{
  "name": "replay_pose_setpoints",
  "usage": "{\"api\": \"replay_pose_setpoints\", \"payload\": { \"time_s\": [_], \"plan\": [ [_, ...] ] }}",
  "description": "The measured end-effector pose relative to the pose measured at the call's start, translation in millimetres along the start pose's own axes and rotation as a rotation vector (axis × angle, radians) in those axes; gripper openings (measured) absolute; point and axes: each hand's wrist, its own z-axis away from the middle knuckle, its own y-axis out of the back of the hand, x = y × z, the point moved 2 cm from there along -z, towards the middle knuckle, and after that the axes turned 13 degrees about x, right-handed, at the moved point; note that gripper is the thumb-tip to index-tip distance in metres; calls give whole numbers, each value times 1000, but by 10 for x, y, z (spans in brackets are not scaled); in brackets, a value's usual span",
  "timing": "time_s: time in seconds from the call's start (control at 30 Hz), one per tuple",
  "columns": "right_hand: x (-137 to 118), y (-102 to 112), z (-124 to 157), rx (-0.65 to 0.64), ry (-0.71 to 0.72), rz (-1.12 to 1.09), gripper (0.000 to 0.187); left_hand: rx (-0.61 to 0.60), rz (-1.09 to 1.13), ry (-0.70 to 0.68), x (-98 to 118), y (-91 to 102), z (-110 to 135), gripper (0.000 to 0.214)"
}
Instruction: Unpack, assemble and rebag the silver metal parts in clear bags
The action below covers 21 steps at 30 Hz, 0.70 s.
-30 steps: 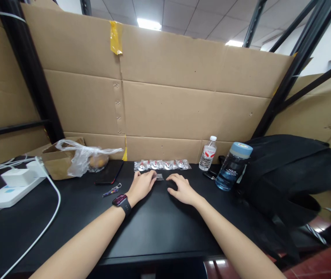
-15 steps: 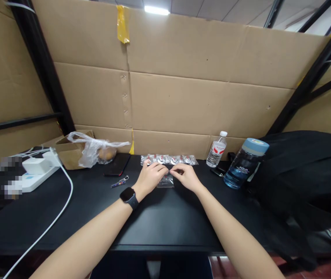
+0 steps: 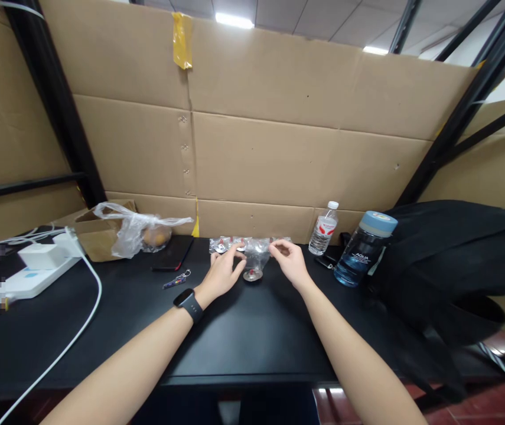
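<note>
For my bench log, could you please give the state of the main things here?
Left hand, open
Right hand, pinching the clear wrapper
Silvery disc, on the table
Water bottle, upright, capped
AQUA bottle, upright, lid on
Cardboard box, open-topped
Watch, worn, screen dark
Ceiling light, lit

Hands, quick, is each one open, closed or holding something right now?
Left hand: open, thumb and fingers apart, nothing visibly held.
Right hand: closed, apparently pinching the clear plastic wrapper.
</note>
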Motion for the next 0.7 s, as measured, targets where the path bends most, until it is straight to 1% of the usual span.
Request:
{"api": "replay_pose_setpoints", "payload": {
  "time_s": [0.1, 0.17, 0.23, 0.37, 0.43, 0.5, 0.57, 0.6, 0.67, 0.7],
  "plan": [
    [5, 31, -4, 69, -35, -29, 33, -3, -57, -79, 40, 7, 33, 56],
    [34, 36, -3, 90, -70, -60, 34, 1, -132, -144, 84, 43, 40, 66],
    [69, 31, 1, 95, -110, -110, 34, -10, -201, -204, 130, 86, 35, 68],
    [117, 9, 15, 98, -235, -235, 34, -58, -263, -356, 208, 113, 33, 54],
    [122, -4, 27, 82, -311, -292, 34, -14, -279, -426, 229, 94, 40, 45],
    [121, -12, 39, 56, -371, -325, 34, 87, -288, -463, 228, 82, 36, 36],
    [118, -18, 51, 17, -388, -313, 34, 183, -286, -453, 186, 102, 4, 27],
    [116, -22, 57, -15, -376, -288, 34, 210, -286, -428, 139, 130, -26, 25],
    [113, -34, 74, -91, -316, -194, 35, 236, -300, -337, -23, 225, -108, 23],
    [109, -42, 85, -128, -261, -125, 33, 251, -320, -271, -140, 288, -152, 24]
  ]
}}
